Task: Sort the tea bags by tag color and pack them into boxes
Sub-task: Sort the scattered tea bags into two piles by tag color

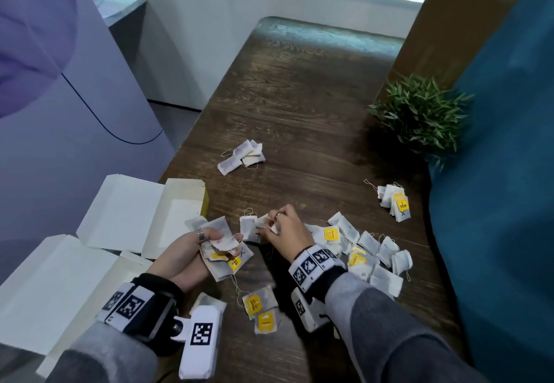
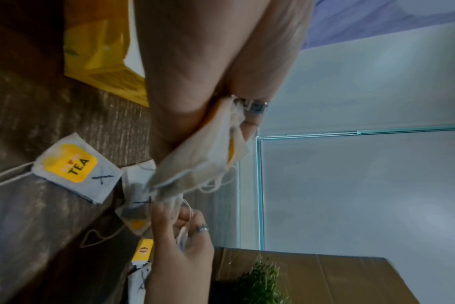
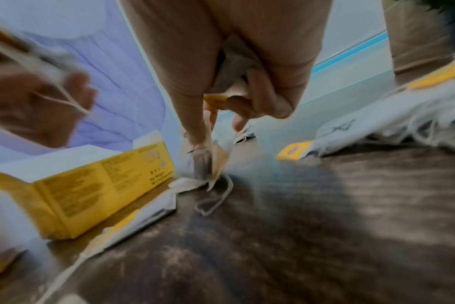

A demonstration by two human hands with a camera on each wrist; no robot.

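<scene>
Sorting under way: left hand [image 1: 192,250] grips a bundle of tea bags [image 1: 223,258]; right hand [image 1: 284,229] pinches another tea bag [image 1: 250,226] from the loose heap [image 1: 368,250] on the tabletop [image 1: 299,97]. Open boxes [image 1: 126,211] wait near left. Next, judged: add it to the matching group.

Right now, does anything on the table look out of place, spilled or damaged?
Nothing looks damaged. Loose tea bags lie scattered with tangled strings, as unsorted stock would. The left hand grips a bunch; the right hand pinches one bag. Both boxes lie open.
</scene>
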